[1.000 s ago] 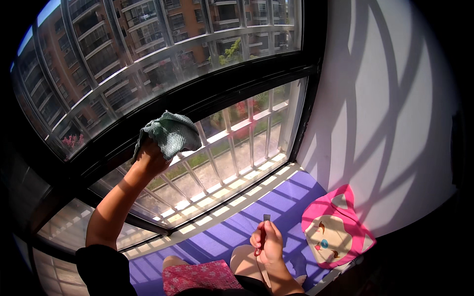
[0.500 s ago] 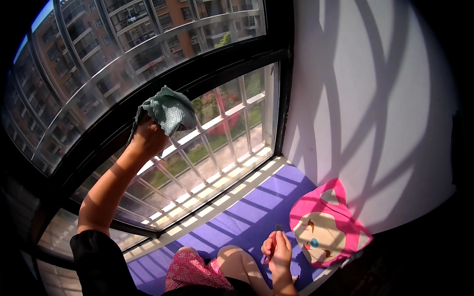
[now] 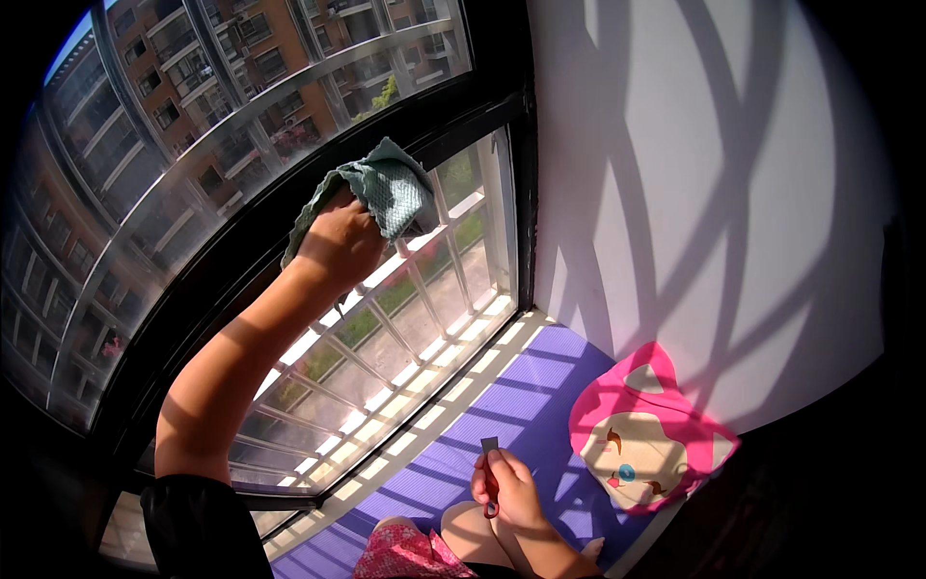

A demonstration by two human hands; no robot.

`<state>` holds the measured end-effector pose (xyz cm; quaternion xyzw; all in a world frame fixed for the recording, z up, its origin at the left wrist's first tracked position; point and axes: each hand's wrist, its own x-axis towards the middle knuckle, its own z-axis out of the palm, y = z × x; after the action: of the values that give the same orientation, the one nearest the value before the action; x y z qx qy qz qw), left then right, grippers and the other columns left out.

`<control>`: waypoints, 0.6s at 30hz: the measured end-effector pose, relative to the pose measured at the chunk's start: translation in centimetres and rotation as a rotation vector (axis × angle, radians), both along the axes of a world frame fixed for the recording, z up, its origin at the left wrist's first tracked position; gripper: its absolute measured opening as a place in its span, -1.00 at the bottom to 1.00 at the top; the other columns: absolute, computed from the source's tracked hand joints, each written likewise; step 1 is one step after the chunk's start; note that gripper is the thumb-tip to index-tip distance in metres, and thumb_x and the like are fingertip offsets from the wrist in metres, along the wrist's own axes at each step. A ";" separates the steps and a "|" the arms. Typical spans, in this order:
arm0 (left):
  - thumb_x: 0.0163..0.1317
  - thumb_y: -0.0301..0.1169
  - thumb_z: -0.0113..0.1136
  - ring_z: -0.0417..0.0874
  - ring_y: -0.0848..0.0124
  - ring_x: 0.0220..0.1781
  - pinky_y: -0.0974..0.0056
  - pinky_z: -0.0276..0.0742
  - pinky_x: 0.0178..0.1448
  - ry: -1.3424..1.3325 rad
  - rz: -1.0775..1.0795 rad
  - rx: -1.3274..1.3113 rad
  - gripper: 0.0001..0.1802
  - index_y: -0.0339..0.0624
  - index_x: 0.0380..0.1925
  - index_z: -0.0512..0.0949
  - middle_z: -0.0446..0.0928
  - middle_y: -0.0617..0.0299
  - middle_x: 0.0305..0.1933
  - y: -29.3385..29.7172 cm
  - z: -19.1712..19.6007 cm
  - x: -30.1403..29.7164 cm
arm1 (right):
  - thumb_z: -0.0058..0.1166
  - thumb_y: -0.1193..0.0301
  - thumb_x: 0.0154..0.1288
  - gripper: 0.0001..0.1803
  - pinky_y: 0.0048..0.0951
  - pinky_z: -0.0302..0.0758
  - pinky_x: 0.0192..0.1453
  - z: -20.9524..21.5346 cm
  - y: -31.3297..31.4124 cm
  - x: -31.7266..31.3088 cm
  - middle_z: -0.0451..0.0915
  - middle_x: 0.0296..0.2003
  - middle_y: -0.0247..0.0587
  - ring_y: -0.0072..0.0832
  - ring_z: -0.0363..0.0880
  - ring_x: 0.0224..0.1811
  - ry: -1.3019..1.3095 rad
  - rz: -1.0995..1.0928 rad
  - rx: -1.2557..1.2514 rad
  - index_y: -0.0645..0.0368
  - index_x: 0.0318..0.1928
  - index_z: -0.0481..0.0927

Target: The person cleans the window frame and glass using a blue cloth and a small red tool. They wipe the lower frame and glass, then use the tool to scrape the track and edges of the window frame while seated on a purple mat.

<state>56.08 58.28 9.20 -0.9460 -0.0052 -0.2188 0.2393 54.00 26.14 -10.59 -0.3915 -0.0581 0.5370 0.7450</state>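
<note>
My left hand [image 3: 340,236] is raised with its fingers wrapped in a grey-green waffle-weave cloth [image 3: 395,196]. The cloth lies against the upper part of the lower window pane [image 3: 359,338], just under the black crossbar; the fingertips are hidden beneath it. Low in the view, my right hand [image 3: 517,498] is closed around a small scraper [image 3: 490,445]. Its flat grey blade points up and a red handle with a looped end shows below the fingers. That hand is above the purple mat, close to my knees.
Black window frame [image 3: 526,207] meets a white wall [image 3: 666,183] on the right. White bars stand outside the glass. A purple mat [image 3: 453,434] covers the sill where I sit. Against the wall leans a pink cushion with a cartoon face [image 3: 637,439].
My left hand has slid the cloth to the right along the top of the pane. My right hand with the scraper has shifted left, toward my knees. The view has turned slightly.
</note>
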 end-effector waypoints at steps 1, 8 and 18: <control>-0.05 -0.54 0.03 0.53 0.16 -0.13 0.10 0.38 0.09 0.030 0.022 -0.127 -0.77 -0.18 -0.32 0.54 0.54 0.13 -0.25 -0.7 0.7 2.5 | -0.30 0.31 0.46 -0.71 -0.60 0.28 -0.59 0.3 0.2 0.7 0.41 -0.62 -0.25 -0.59 0.31 -0.66 0.018 -0.022 0.002 0.28 -0.29 0.38; -0.03 -0.43 0.04 0.48 0.34 -0.10 0.29 0.32 -0.03 0.112 -0.023 0.042 -0.88 -0.11 -0.50 0.57 0.54 0.25 -0.32 -0.8 3.0 12.4 | -0.30 0.32 0.45 -0.72 -0.51 0.25 -0.56 7.8 1.5 5.3 0.39 -0.65 -0.21 -0.53 0.28 -0.68 -0.001 -0.161 -0.068 0.26 -0.31 0.37; -0.20 -0.46 0.08 0.50 0.26 -0.14 0.09 0.38 -0.08 0.136 -0.204 -0.035 -0.81 -0.22 -0.50 0.56 0.54 0.11 -0.30 0.0 2.0 -1.3 | -0.28 0.30 0.46 -0.72 -0.54 0.26 -0.56 17.9 0.1 9.6 0.40 -0.65 -0.21 -0.56 0.28 -0.68 -0.004 -0.303 -0.044 0.24 -0.30 0.37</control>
<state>54.77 58.24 11.16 -0.9583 0.1037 -0.1770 0.1989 63.62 26.24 7.31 -0.4130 0.0118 0.4187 0.8087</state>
